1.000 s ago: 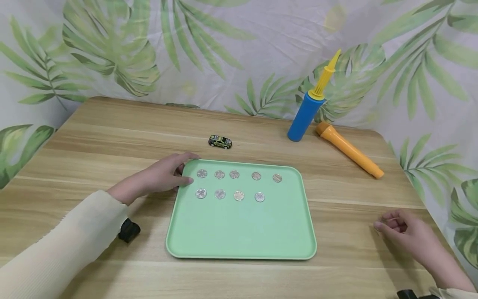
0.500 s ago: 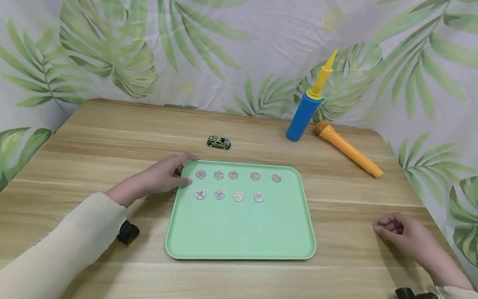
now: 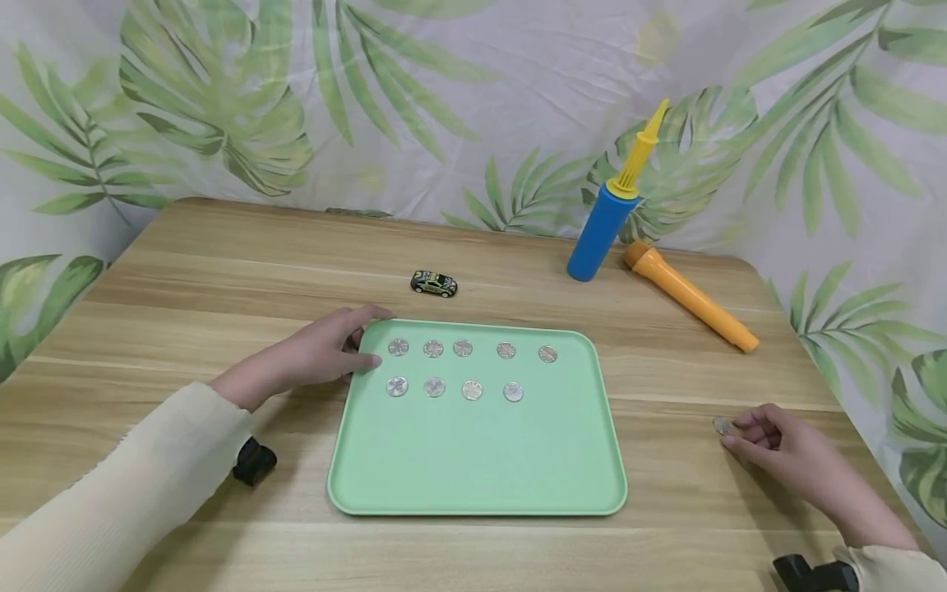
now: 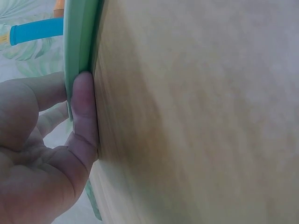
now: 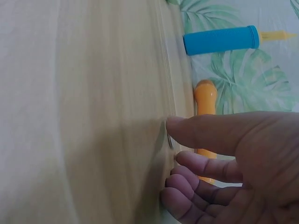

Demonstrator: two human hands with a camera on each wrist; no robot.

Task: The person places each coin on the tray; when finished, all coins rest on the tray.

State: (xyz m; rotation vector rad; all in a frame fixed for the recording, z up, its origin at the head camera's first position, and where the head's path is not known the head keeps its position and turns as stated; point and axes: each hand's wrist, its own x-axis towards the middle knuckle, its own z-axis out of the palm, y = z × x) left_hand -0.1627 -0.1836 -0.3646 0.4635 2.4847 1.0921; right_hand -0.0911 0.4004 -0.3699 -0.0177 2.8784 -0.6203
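Observation:
In the head view, my left hand (image 3: 328, 349) grips the upper left corner of a light green tray (image 3: 473, 460). The left wrist view has its fingers on both sides of the tray's rim (image 4: 77, 42). Several silvery coins lie flat on the tray in two rows, an upper one with a coin (image 3: 506, 350) and a lower one with a coin (image 3: 472, 390). Off to the tray's right, my right hand (image 3: 787, 448) pinches a coin (image 3: 722, 425) by its edge, low over the wooden table. From the right wrist, that coin (image 5: 170, 138) appears edge-on at the thumb tip.
Behind the tray stands a small toy car (image 3: 434, 284). A blue and yellow hand pump (image 3: 599, 226) is upright at the back right, beside an orange microphone-shaped stick (image 3: 691, 298) lying on the table (image 3: 222, 271). A leaf-patterned cloth (image 3: 444, 99) hangs behind.
My right hand has shifted a little left and up, and the coin at its fingertips now shows clearly. My left hand, the tray and the coins on it have stayed put.

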